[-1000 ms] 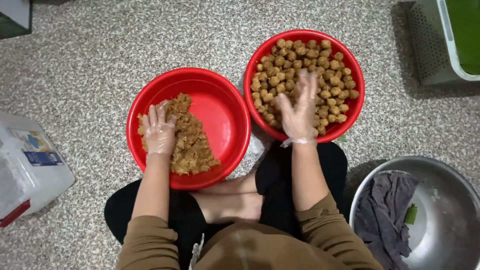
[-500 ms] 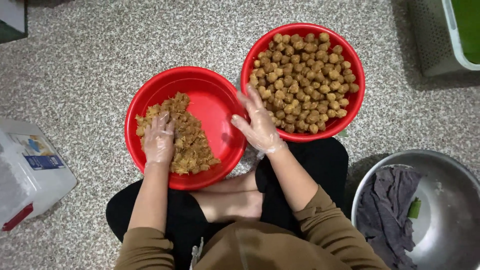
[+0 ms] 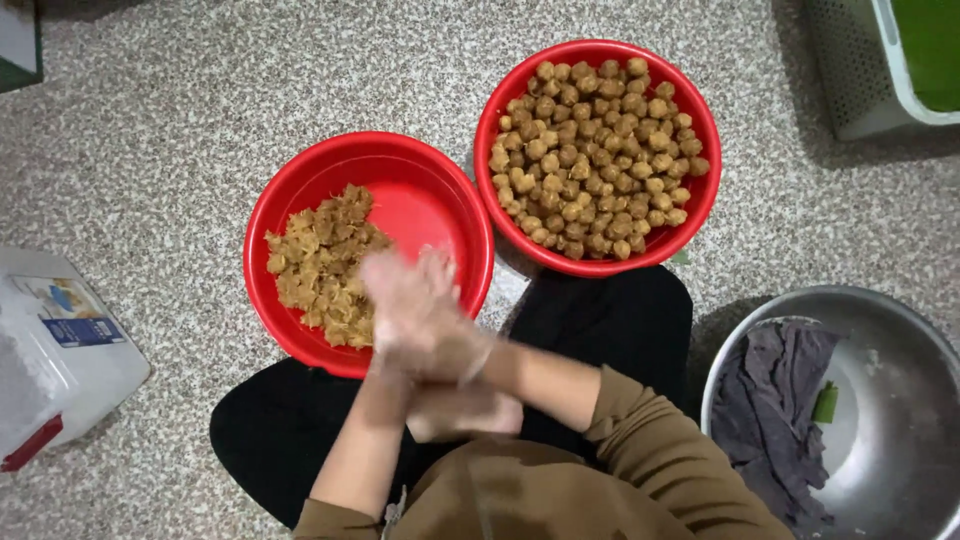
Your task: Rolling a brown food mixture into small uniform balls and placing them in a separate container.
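1. While the person sits on the speckled floor, both hands meet over the near edge of the left red bowl, each in a thin clear glove.
2. Pressed palm to palm, the right hand lies on top with its fingers spread and blurred; the left hand lies beneath it and is almost wholly covered, so no point can be set on it.
3. Whether anything is caught between the palms cannot be told, since the blur and the overlap hide it.
4. Inside the left red bowl, a heap of tan shredded filling lies on the left side, just beside the hands.
5. Far and to the right, touching the first bowl's rim, stands a second red bowl heaped with small brown rolled balls.
6. At the near right a steel basin holds a dark grey cloth and a small green scrap.
7. At the left edge lies a white plastic box.
8. At the far right corner stands a pale perforated crate.
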